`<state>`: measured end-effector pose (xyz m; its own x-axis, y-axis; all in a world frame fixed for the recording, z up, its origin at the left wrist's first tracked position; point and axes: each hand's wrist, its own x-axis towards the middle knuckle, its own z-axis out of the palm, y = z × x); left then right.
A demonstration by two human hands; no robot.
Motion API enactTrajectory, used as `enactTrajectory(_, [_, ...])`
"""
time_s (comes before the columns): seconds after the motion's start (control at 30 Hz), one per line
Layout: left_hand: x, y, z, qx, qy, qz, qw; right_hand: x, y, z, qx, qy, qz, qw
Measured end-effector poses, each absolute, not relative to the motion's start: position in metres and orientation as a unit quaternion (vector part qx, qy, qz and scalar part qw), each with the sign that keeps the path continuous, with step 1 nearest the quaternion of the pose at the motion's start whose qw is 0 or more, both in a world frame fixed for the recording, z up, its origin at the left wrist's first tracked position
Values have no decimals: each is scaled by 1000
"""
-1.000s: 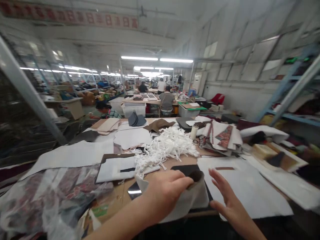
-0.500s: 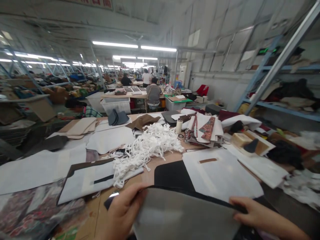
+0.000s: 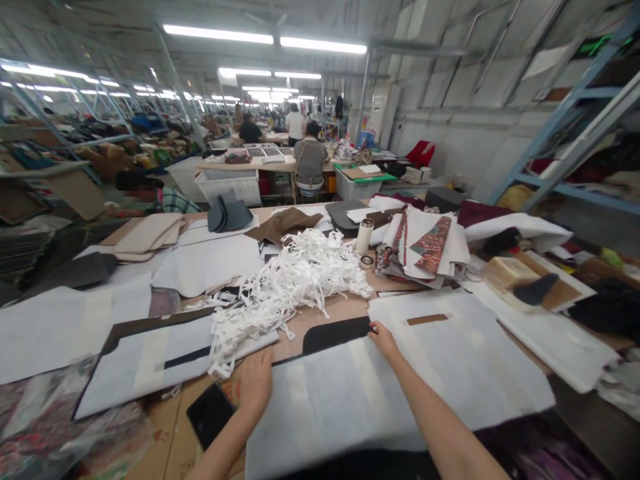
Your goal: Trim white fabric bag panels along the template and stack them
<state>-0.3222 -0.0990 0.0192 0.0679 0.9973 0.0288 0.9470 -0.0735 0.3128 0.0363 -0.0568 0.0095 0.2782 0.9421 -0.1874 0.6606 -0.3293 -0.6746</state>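
I see both of my hands flat on a white-lined fabric panel [image 3: 330, 407] with a dark edge, which lies spread on the worktable [image 3: 320, 313] right in front of me, at the six o'clock side of the view. My left hand [image 3: 256, 383] rests palm down on the panel's left top corner, fingers stretched out and together, gripping nothing. My right hand [image 3: 384, 338] reaches further up, toward twelve o'clock from the panel's middle, with its fingertips pressing the top right corner where the dark edge shows; the fingers look extended, not curled around anything. Just at eight o'clock from my left hand lies a dark phone [image 3: 210, 415] on the bare tabletop. At eleven o'clock from that hand sits a heap of white strips [image 3: 295, 280], well tangled, touching another white panel with dark trim [image 3: 150, 363] at nine o'clock. At three o'clock from my right hand lies a large white sheet [image 3: 465, 353] with a small brown tab [image 3: 427, 319] on it, just beside my panel. Further off, near one o'clock, stands a tape roll [image 3: 364, 236] beside a stack of patterned pieces [image 3: 430, 247]. Other people sit at a far table [image 3: 270, 163] at twelve o'clock.
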Motion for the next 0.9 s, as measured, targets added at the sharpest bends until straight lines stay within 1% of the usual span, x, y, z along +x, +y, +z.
enactTrajectory(0.07, [-285, -96, 5, 787, 598, 101, 109, 37, -66, -10, -783, -501, 267, 255])
enactTrajectory(0.2, [-183, -92, -15, 879, 434, 91, 178, 56, -87, -32, -818, -456, 220, 271])
enactTrajectory(0.3, [-120, -81, -20, 901, 379, 77, 198, 68, -94, -40, -814, -465, 223, 269])
enactTrajectory(0.37, [-94, -70, -20, 912, 359, 57, 189, 70, -95, -44, -794, -503, 201, 275])
enactTrajectory(0.53, [-71, -46, -20, 928, 347, 12, 133, 63, -99, -49, -740, -606, 92, 276])
enactTrajectory(0.67, [-71, -39, -24, 929, 347, 15, 130, 59, -106, -53, -727, -642, 18, 242])
enactTrajectory(0.8, [-71, -36, -26, 926, 354, 24, 131, 59, -109, -53, -717, -669, -11, 199])
enactTrajectory(0.9, [-71, -34, -24, 944, 310, 16, 112, 60, -110, -50, -707, -684, -11, 182])
